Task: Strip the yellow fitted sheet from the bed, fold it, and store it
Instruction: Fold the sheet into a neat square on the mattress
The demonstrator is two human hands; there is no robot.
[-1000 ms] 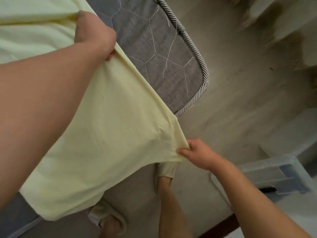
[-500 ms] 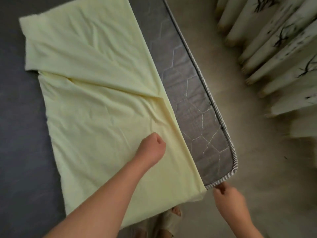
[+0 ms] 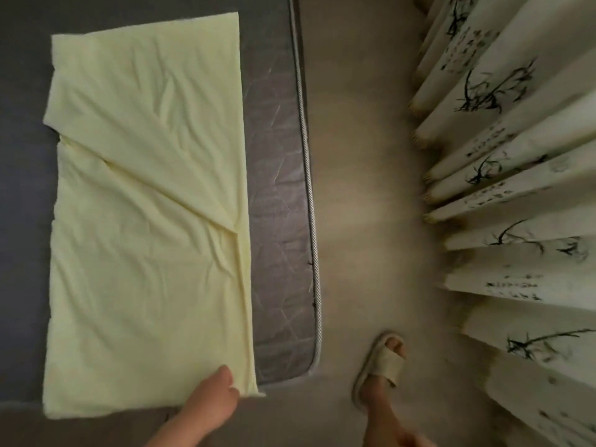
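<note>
The yellow fitted sheet lies folded into a long rectangle on the bare grey mattress, with a diagonal fold line across its middle. Its right edge runs parallel to the mattress's corded border. My left hand is at the sheet's near right corner, thumb on top of the cloth and fingers curled under the near edge. My right hand is out of the frame.
The beige floor runs along the right side of the bed. My foot in a pale slipper stands there. White curtains with black branch prints hang at the far right.
The sheet has been laid flat on the mattress. My left hand drew back from the sheet's middle to its near right corner. My right hand let go and left the view.
</note>
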